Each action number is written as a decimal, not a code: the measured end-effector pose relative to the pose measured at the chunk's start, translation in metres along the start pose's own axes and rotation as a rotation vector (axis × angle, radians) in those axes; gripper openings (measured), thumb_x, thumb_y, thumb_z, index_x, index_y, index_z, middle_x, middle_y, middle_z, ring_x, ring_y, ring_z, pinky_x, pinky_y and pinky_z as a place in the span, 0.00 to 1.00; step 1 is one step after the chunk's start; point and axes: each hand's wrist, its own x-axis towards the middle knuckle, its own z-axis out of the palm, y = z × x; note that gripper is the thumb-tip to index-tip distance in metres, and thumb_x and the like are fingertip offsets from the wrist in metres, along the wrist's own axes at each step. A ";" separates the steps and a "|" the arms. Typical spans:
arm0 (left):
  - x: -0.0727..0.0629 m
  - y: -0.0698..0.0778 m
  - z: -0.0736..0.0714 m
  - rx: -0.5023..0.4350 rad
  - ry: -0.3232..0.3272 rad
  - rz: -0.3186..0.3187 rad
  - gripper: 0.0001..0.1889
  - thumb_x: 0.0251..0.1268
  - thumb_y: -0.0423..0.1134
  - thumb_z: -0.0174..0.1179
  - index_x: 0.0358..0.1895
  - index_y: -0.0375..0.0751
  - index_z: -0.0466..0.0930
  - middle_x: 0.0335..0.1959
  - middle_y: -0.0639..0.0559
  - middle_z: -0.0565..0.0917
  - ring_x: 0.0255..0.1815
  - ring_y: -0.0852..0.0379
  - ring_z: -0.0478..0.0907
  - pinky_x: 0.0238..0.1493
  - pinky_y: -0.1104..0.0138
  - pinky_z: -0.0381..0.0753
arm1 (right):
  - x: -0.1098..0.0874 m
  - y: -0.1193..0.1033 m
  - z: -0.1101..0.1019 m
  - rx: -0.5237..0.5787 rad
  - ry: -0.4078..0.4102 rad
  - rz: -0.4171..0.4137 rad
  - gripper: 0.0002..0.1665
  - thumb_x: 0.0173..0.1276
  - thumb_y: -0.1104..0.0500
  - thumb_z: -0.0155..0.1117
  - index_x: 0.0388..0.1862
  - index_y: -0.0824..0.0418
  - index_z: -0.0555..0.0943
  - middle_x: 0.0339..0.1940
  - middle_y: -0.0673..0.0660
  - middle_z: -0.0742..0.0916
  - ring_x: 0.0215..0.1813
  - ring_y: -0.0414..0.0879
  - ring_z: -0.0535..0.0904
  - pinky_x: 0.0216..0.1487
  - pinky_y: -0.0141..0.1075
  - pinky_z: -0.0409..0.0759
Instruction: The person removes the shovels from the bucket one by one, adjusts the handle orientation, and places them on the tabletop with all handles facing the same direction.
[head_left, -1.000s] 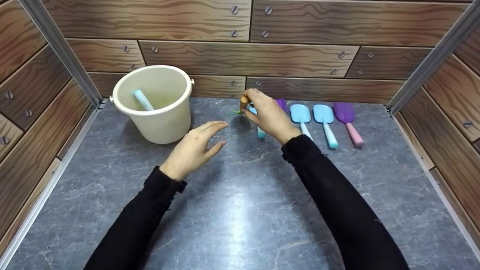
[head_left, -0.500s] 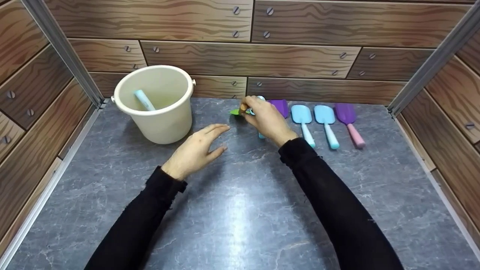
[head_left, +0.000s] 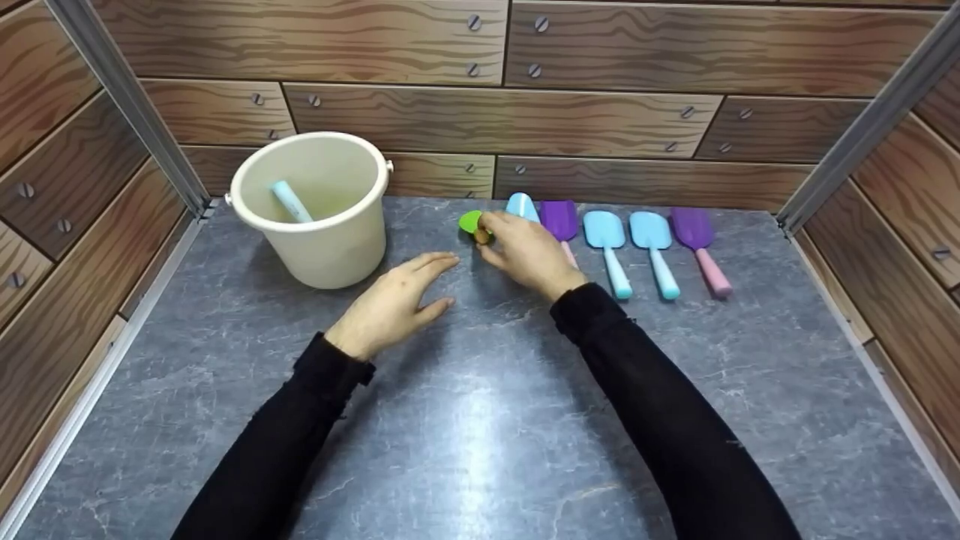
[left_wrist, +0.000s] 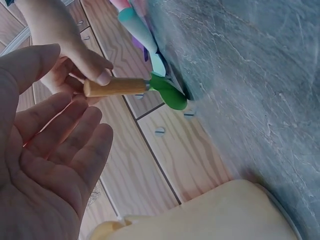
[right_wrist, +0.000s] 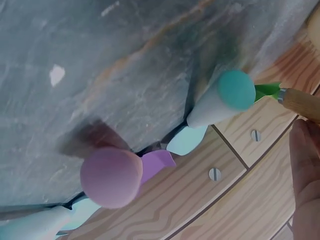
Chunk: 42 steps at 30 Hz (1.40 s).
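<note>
My right hand [head_left: 529, 253] pinches the wooden handle of a small hand trowel [left_wrist: 119, 86] between thumb and fingers. The trowel's green blade [head_left: 470, 221] points down at the grey surface near the back wall, left of a row of toy shovels. In the left wrist view the blade tip is right at the surface. My left hand [head_left: 394, 304] hovers palm inward, fingers extended and thumb apart, holding nothing, between the trowel and a cream bucket [head_left: 326, 251]. Inside the bucket leans a light blue handle [head_left: 291, 201]; its lower end is hidden.
Right of the trowel, several shovels lie along the back: a partly covered blue one [head_left: 523, 205], a purple one [head_left: 559, 220], two more blue shovels [head_left: 604, 229] and a purple one with a pink handle [head_left: 712, 271]. Wood-patterned walls [head_left: 495, 120] enclose the surface.
My right hand has come down slightly toward the surface with the trowel. The green blade now shows more, and more of the shovels beside it is uncovered. My left hand has barely moved.
</note>
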 end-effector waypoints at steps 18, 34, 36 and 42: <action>0.001 0.000 0.002 0.010 -0.027 0.010 0.35 0.87 0.43 0.73 0.88 0.37 0.74 0.88 0.37 0.79 0.90 0.38 0.77 0.95 0.45 0.75 | -0.004 0.002 0.017 0.017 -0.068 -0.013 0.06 0.79 0.65 0.75 0.47 0.60 0.85 0.48 0.61 0.93 0.51 0.58 0.92 0.54 0.55 0.95; 0.000 0.001 -0.006 0.027 -0.019 0.005 0.35 0.88 0.43 0.72 0.89 0.36 0.73 0.89 0.37 0.78 0.89 0.38 0.78 0.93 0.46 0.77 | -0.007 -0.010 0.004 0.049 -0.117 0.055 0.23 0.89 0.52 0.73 0.71 0.66 0.87 0.71 0.65 0.92 0.72 0.62 0.92 0.74 0.57 0.93; -0.001 0.001 -0.009 0.042 -0.011 0.005 0.35 0.88 0.43 0.72 0.89 0.35 0.73 0.89 0.37 0.78 0.89 0.38 0.78 0.93 0.45 0.78 | -0.008 -0.013 -0.001 0.049 -0.116 0.063 0.25 0.90 0.51 0.71 0.74 0.65 0.85 0.75 0.65 0.91 0.75 0.62 0.90 0.76 0.57 0.93; -0.003 0.003 -0.020 0.129 0.037 -0.006 0.35 0.89 0.44 0.70 0.89 0.35 0.72 0.88 0.37 0.78 0.89 0.37 0.78 0.92 0.44 0.78 | -0.013 -0.023 -0.013 0.041 -0.095 0.060 0.30 0.92 0.49 0.68 0.83 0.62 0.82 0.83 0.64 0.86 0.82 0.61 0.86 0.81 0.56 0.90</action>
